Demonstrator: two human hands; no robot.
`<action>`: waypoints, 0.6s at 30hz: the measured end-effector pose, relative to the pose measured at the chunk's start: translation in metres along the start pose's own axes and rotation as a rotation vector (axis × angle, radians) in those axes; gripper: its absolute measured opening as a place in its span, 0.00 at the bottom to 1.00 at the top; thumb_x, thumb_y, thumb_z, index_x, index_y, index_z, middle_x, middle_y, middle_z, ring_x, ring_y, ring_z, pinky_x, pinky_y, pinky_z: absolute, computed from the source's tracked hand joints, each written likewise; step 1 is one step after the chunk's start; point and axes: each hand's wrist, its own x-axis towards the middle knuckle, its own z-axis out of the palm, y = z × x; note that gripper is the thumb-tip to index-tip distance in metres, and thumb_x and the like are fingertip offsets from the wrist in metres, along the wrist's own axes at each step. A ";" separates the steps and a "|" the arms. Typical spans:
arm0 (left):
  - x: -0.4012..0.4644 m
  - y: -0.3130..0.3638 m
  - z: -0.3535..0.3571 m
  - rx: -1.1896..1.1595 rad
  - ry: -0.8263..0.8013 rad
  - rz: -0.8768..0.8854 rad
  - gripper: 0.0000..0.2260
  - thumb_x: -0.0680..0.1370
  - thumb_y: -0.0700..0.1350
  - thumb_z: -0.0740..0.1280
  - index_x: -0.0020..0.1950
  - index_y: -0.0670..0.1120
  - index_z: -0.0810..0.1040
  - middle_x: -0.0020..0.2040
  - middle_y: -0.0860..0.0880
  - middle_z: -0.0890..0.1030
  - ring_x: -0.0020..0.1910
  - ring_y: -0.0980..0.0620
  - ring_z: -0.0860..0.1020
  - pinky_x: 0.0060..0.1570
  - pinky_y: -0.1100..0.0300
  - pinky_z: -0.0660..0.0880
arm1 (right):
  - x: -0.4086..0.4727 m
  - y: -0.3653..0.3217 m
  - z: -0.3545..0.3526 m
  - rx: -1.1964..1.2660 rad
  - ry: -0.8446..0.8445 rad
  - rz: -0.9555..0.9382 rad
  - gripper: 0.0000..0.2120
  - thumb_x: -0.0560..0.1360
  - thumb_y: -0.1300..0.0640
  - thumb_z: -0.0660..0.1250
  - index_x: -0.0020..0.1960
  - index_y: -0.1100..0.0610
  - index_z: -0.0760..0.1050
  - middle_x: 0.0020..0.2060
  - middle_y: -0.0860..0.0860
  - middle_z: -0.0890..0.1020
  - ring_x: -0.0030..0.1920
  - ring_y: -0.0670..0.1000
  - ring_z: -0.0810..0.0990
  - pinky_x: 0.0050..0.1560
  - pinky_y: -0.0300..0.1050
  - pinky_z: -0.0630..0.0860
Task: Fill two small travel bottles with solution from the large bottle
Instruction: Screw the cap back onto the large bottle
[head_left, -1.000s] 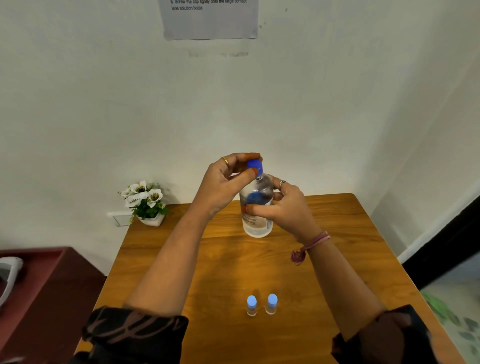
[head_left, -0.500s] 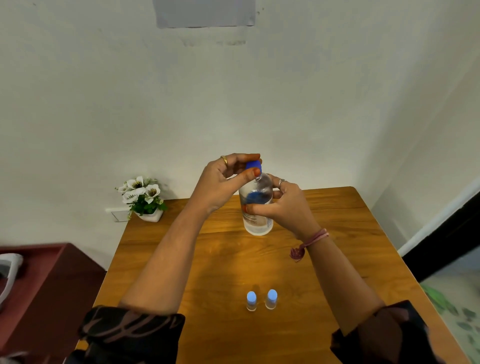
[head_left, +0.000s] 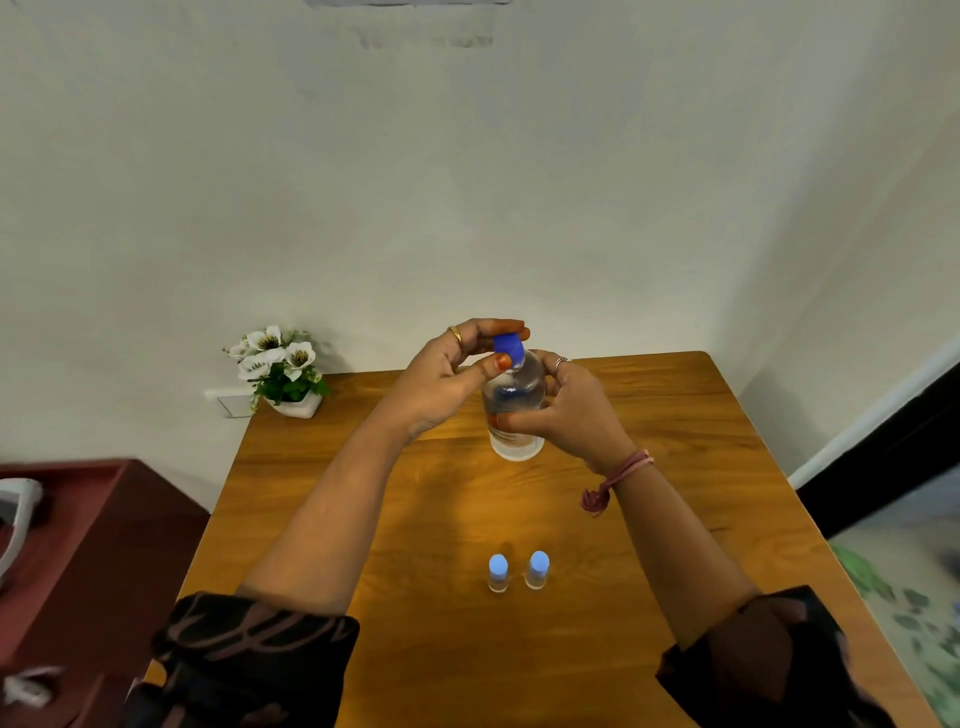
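Large bottle: a clear plastic large bottle (head_left: 514, 415) with a printed label stands upright on the far half of the brown wooden table (head_left: 447, 519), part-filled with clear liquid.
Cap: a dark blue screw cap (head_left: 509, 351) sits on the neck of the large bottle; whether it is tight or loosened cannot be told.
Left hand: the left hand (head_left: 447, 384) reaches in from the left and pinches the blue cap between the thumb and the curled fingers; a gold ring shows on one finger.
Right hand: the right hand (head_left: 574, 415) wraps round the body of the large bottle from the right, thumb across the front and fingers curled behind; a silver ring shows on one finger.
Wrist band: a pink thread band (head_left: 618, 475) circles the right wrist, its tassel hanging down.
Travel bottles: two small clear travel bottles with light blue caps, the left small bottle (head_left: 498, 573) and the right small bottle (head_left: 537, 570), stand upright just beside each other on the near half of the table, well apart from the large bottle; both are capped.
Sleeves: dark patterned sleeves (head_left: 249, 649) cover both arms to the elbow.
Surroundings: a white pot of white flowers (head_left: 283, 371) stands at the table's far left corner against the pale wall; a dark red cabinet (head_left: 93, 551) stands to the left of the table.
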 end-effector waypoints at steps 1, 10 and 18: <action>-0.001 -0.003 0.002 -0.005 -0.008 -0.008 0.16 0.79 0.39 0.65 0.65 0.54 0.73 0.63 0.55 0.79 0.65 0.57 0.74 0.69 0.53 0.69 | -0.001 0.002 0.001 -0.011 -0.005 0.006 0.30 0.63 0.54 0.78 0.62 0.54 0.72 0.51 0.48 0.81 0.51 0.48 0.80 0.49 0.37 0.78; -0.011 -0.037 0.022 -0.110 0.099 -0.059 0.17 0.73 0.41 0.73 0.56 0.58 0.76 0.55 0.57 0.81 0.56 0.65 0.78 0.48 0.71 0.75 | -0.015 0.030 0.014 0.030 -0.016 0.118 0.29 0.63 0.54 0.78 0.61 0.55 0.72 0.52 0.50 0.80 0.53 0.48 0.79 0.51 0.42 0.79; -0.017 -0.070 0.038 -0.060 0.099 -0.080 0.15 0.70 0.42 0.76 0.51 0.59 0.79 0.50 0.60 0.82 0.54 0.65 0.79 0.49 0.69 0.76 | -0.029 0.060 0.028 0.051 -0.019 0.197 0.32 0.62 0.55 0.80 0.62 0.55 0.72 0.53 0.49 0.81 0.53 0.48 0.79 0.53 0.45 0.80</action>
